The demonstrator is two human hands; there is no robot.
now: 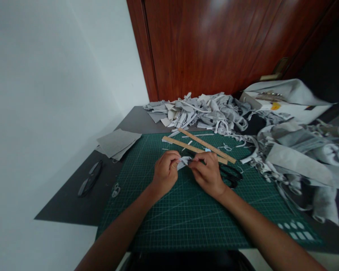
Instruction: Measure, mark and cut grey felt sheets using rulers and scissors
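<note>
Green gridded cutting mat covers the near part of a dark grey tabletop, and two bare forearms reach up across it from the bottom edge. Over the middle of the mat the left hand and right hand meet, both pinched shut on a small scrap of pale grey fabric stretched between them; only its middle shows between the fingertips. The scrap looks light, thin and limp, so it would likely sag or fold if let go at one end. Its two ends, where the fingers already pinch it, seem the sensible places to hold.

Black-handled scissors lie on the mat just beside the right hand, partly hidden by it. Just beyond the hands, two wooden rulers lie slantwise, close together. Off the mat to the left rest a dark, flat, elongated tool, too blurred to name, and a stack of grey fabric squares. Farther back, a heap of grey and white offcuts spreads along the table's far edge, and larger folded pieces of grey cloth crowd the right side. Behind it all stand a reddish-brown wooden door and a white wall.
</note>
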